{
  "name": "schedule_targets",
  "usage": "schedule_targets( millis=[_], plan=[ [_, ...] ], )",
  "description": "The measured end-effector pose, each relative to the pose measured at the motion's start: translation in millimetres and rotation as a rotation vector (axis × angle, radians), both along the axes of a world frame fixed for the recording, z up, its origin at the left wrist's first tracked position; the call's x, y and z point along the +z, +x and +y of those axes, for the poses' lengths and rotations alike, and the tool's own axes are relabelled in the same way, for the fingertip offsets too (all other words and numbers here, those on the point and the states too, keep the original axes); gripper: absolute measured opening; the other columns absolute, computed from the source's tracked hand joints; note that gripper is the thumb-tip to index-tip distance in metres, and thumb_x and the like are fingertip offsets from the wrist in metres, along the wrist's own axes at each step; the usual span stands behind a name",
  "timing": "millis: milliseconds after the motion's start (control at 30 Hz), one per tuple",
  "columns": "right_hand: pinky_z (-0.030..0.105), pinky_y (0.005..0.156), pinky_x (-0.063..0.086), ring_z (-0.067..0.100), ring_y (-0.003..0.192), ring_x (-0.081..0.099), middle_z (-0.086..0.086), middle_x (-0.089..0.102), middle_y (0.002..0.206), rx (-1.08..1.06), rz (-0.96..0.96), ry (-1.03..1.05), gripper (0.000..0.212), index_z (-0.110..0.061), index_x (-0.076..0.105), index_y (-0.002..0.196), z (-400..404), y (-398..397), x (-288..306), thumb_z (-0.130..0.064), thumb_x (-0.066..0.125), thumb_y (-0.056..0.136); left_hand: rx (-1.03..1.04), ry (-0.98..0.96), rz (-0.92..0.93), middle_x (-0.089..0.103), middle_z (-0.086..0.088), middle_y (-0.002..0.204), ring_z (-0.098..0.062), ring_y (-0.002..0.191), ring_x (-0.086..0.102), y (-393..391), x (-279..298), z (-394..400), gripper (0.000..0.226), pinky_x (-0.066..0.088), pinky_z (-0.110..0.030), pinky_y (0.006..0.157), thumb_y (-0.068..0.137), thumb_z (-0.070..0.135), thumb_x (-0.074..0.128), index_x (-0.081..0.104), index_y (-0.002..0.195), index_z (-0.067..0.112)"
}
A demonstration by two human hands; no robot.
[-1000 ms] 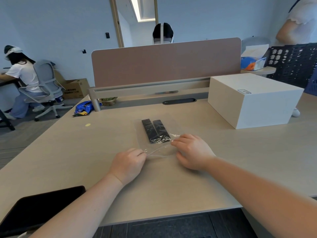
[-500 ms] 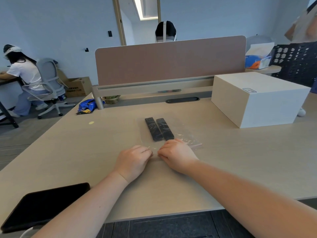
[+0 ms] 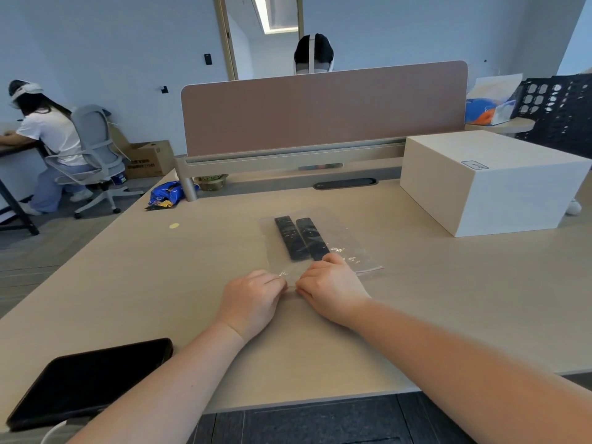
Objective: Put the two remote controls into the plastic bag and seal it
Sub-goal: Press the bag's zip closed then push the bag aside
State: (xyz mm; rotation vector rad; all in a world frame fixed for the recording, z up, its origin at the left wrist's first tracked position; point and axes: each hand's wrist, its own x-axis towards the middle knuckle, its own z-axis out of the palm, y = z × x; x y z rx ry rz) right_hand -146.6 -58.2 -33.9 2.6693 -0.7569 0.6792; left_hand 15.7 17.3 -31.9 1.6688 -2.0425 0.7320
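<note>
Two slim black remote controls, the left one (image 3: 287,237) and the right one (image 3: 312,238), lie side by side inside a clear plastic bag (image 3: 349,248) flat on the desk. The bag's near edge, with its thin red strip, runs toward me. My left hand (image 3: 253,302) and my right hand (image 3: 330,290) sit close together at that near edge, fingers curled and pinching the plastic. The right hand covers the near end of the right remote. Whether the strip is pressed together under my fingers is hidden.
A white box (image 3: 487,181) stands at the right. A black tablet (image 3: 86,379) lies at the near left edge. A blue snack packet (image 3: 165,195) sits by the pink divider (image 3: 320,107). People sit behind the divider and at the far left.
My right hand has slid left along the bag's near edge until it nearly touches my left hand. The bag and remotes stay put.
</note>
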Motion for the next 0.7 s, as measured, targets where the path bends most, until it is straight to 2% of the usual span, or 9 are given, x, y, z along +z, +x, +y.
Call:
schedule_targets(
  millis=[133,433,700],
  plan=[
    [0.030,0.067,0.028,0.018,0.054,0.059,-0.006,0.062,0.049,-0.029,-0.001,-0.027,0.017,-0.021,0.064,0.051,2.3,2.5,0.0,-0.014,0.075,0.062,-0.005,-0.017,0.001,0.069,0.008,0.060,-0.017,0.056,0.065,-2.3,3.5,1.1,0.021,0.038,-0.018,0.036,0.072,0.023,0.049,0.069,0.063,0.021],
    [0.030,0.065,0.029,0.020,0.051,0.058,-0.005,0.060,0.048,0.008,0.003,-0.112,0.020,-0.019,0.062,0.051,2.8,6.8,-0.4,-0.006,0.077,0.054,-0.008,0.007,0.063,0.071,0.005,0.060,-0.019,0.054,0.066,-2.1,1.7,0.3,0.023,0.044,-0.018,0.037,0.072,0.026,0.049,0.071,0.065,0.021],
    [0.031,0.067,0.028,0.022,0.049,0.055,-0.001,0.057,0.047,0.081,0.054,-0.251,0.018,-0.016,0.059,0.051,2.5,5.7,3.7,0.001,0.059,0.057,0.034,0.034,-0.013,0.066,0.005,0.054,-0.017,0.051,0.063,0.7,5.5,3.2,0.024,0.036,-0.017,0.035,0.072,0.031,0.049,0.068,0.061,0.022]
  ],
)
